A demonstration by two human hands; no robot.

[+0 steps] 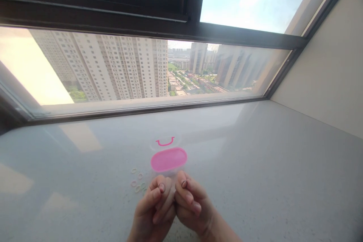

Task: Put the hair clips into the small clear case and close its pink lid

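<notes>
My left hand point(157, 206) is closed, its fingers curled and the thumb pressed against the index finger. A thin dark hair tie point(161, 191) loops at its fingertip. My right hand point(193, 204) is closed too and touches the left, knuckles together. Another thin dark loop point(184, 187), like a small hair tie, shows at its fingertip. Just beyond the hands lies a pink oval box point(169, 159). Behind that rests a clear lid with a pink handle point(165, 144). Several small pale hair ties point(137, 183) are scattered left of the box, some partly hidden by my left hand.
Everything lies on a white speckled windowsill point(255, 166). A dark window frame point(141, 110) borders its far side, with tall buildings outside. At the right stands a pale wall point(326, 83). Patches of sunlight fall on the left part of the sill.
</notes>
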